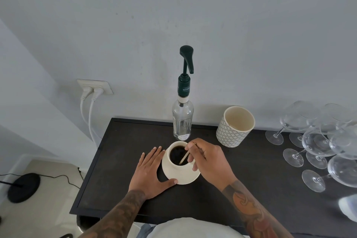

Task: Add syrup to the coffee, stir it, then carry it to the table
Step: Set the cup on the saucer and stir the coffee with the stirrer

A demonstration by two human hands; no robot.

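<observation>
A cream cup (174,162) of black coffee stands on a cream saucer (185,177) on the dark counter (119,160). My right hand (208,162) pinches a thin wooden stirrer (185,157) whose lower end dips into the coffee. My left hand (152,172) lies flat on the counter with straight fingers, its thumb touching the saucer's front rim. Right behind the cup stands a clear syrup bottle (182,120) with a dark green pump.
A patterned cream pot (234,126) stands at the back right of the cup. Several wine glasses (318,141) crowd the right side of the counter. Two white plugs sit in a wall socket (94,87) at the left. The counter's left edge drops to the floor.
</observation>
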